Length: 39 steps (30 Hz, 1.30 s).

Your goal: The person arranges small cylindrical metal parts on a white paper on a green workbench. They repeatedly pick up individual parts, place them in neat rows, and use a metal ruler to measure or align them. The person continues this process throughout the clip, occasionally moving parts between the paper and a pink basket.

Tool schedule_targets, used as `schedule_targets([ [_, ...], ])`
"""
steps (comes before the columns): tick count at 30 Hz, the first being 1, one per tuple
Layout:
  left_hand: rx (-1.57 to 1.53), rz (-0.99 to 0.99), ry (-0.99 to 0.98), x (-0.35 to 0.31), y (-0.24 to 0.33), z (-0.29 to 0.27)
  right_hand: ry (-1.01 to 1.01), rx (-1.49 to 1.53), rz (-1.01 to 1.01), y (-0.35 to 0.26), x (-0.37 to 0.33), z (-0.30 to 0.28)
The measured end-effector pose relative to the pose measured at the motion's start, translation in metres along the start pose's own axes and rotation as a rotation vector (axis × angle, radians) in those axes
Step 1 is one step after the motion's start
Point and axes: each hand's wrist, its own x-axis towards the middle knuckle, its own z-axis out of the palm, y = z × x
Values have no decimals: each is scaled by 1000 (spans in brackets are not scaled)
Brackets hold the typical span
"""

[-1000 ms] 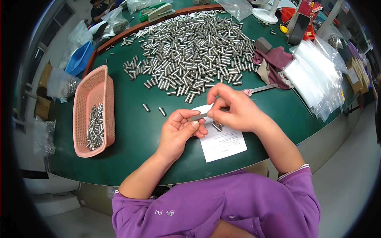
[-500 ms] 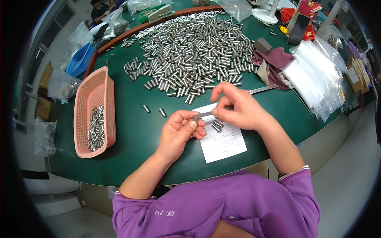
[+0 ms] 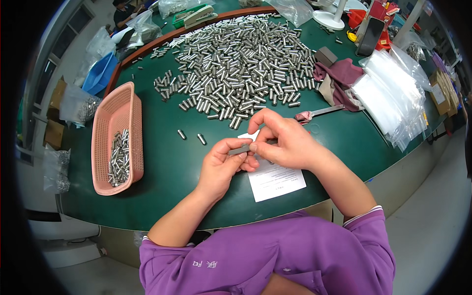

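My left hand [image 3: 223, 160] is closed, thumb and fingers pinching a small metal pin that is now mostly hidden. A flat grey strip [image 3: 238, 149], like a small file or stone, lies across that pinch. The fingers of my right hand [image 3: 282, 140] are closed on the strip's right end, so the two hands nearly touch. Beneath them a printed paper sheet [image 3: 278, 186] lies on the green table. Two loose metal pins, one of them nearer [image 3: 201, 139], rest left of the hands. Beyond spreads a large heap of similar pins [image 3: 241, 64].
To the left stands a pink basket [image 3: 98, 167] partly filled with pins. On the right lie a metal tool with a wrapped handle [image 3: 327, 110], a maroon cloth [image 3: 346, 73], a grey block [image 3: 325, 56] and clear plastic bags [image 3: 388, 98]. A blue tray [image 3: 100, 73] sits far left.
My right hand has moved left and slightly down, carrying the grey strip further across my left fingertips. It now covers the pins on the paper. My left hand has hardly moved.
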Motion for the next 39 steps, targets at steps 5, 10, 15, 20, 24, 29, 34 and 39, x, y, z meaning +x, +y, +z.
schedule_targets([
  [5,2,93,52,-2,5,-1,55,182,110,9,-5,-27],
  [10,63,200,56,1,1,0,39,306,105,5,-5,-20],
  [15,60,245,50,2,-2,2,-41,354,155,0,-6,-18],
  [20,30,240,-36,4,-5,2,-136,270,129,-1,-2,-3],
  [24,19,241,-56,4,-5,-1,-140,352,187,2,-4,-10],
  [29,-40,256,-115,6,-4,-6,-157,349,174,1,-2,-14],
  [34,13,271,-13,4,6,-1,-6,290,140,11,-3,-26],
  [39,-77,191,-36,3,2,-3,44,-77,-301,2,-8,-10],
])
